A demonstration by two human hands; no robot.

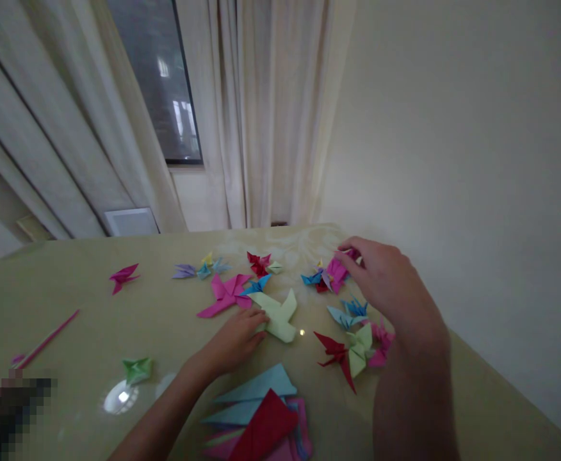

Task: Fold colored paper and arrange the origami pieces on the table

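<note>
Right, from my feed: L hand (239, 338) lies low on the table (59, 307), fingers loosely spread, not closed, w/ the tips resting on the near edge of a pale green folded bird (280, 317). That bird sits flat, mid-table, touching a big magenta paper shape (223, 294) at its far-left side; a small blue piece (256, 284) sits where those two meet.

R hand (389, 282) is further out, over the right part of the table, fingers curled down onto a small magenta bird (337, 272). I can't tell if it's pinching the paper or only touching it, since the hand's back covers the tips. Just left of that bird is a little blue one (311, 278).

Below the R wrist is a cluster: light blue pieces (345, 315), a red bird (334, 352), a pale green one (360, 349) touching it, and pink paper (382, 346) partly under the forearm.

Nearest me is a stack of folded sheets (261, 416), light blue under red, w/ pink at the bottom. Off left, well apart: a small green piece (137, 369), a magenta bird (123, 276) and a pink stick (47, 341).
</note>
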